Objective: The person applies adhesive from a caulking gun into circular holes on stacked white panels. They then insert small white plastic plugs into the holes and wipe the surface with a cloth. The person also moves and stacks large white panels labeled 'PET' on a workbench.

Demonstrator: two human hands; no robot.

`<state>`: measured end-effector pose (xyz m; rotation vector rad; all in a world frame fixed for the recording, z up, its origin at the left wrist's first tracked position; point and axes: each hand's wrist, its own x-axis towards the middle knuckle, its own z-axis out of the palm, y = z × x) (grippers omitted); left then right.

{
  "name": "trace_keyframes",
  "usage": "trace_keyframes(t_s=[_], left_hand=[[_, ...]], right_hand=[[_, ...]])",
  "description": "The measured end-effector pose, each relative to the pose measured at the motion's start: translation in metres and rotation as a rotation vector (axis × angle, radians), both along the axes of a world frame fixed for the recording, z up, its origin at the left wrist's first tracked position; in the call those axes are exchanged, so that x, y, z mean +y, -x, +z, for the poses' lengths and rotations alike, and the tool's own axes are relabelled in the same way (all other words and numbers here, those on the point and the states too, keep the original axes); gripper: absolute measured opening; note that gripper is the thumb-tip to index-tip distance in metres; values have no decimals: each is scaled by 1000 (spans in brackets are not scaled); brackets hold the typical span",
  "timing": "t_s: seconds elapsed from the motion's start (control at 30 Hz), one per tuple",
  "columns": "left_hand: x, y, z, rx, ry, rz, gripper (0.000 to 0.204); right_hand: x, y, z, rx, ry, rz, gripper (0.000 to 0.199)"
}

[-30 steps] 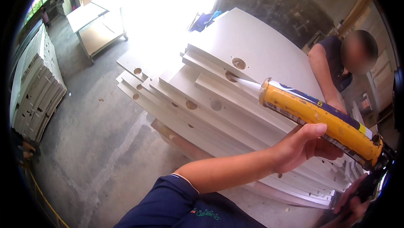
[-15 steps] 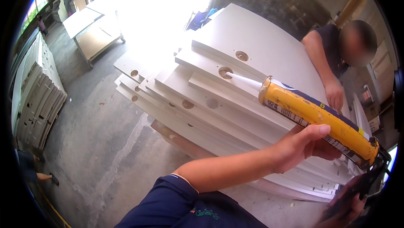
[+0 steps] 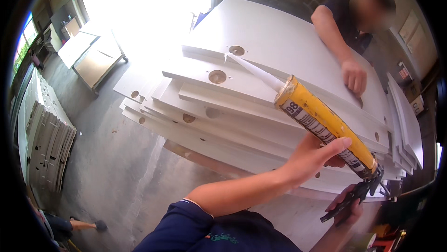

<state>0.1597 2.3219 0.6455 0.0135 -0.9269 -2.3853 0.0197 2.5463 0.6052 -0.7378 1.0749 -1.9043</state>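
Observation:
A yellow caulking tube lies slanted in a black caulking gun. My left hand wraps round the tube's underside, thumb along its near face. At the gun's rear end, my right hand grips the handle and trigger. The long white nozzle points up and left over the stack of white panels, with a bit of white sealant at its tip. Close to the tip is a round hole in the top panel; a second hole lies in the panel below it.
Across the stack a co-worker rests a hand on the top panel. More panels lean at the right. A tall stack of boards stands at the left, a cart behind it. Another person's leg shows at lower left.
The gun has tilted more steeply, and its nozzle has moved from the second panel's hole to beside the top panel's hole. My right hand has come into fuller view. The co-worker's hand has shifted.

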Motion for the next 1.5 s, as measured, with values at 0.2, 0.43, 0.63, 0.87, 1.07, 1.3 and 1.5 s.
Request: trace_keyframes(t_s=[0.2, 0.43, 0.63, 0.87, 1.07, 1.3, 1.5], left_hand=[[48, 58, 4, -66, 131, -102, 39], [171, 171, 2, -67, 204, -451, 51], [239, 265, -19, -71, 96, -707, 54], [255, 304, -26, -33, -59, -661, 52], [248, 313, -28, 6, -90, -647, 55], [246, 312, -15, 200, -161, -744, 56], [242, 312, -9, 276, -203, -770, 55]], right_hand=[[49, 15, -42, -138, 94, -155, 49], [208, 50, -42, -62, 81, -596, 46], [282, 90, -10, 55, -78, -801, 51], [294, 146, 22, 103, -173, -796, 50], [286, 167, 39, 141, -203, -714, 47], [273, 157, 81, 341, -199, -722, 43], [270, 153, 100, 379, -257, -712, 44]])
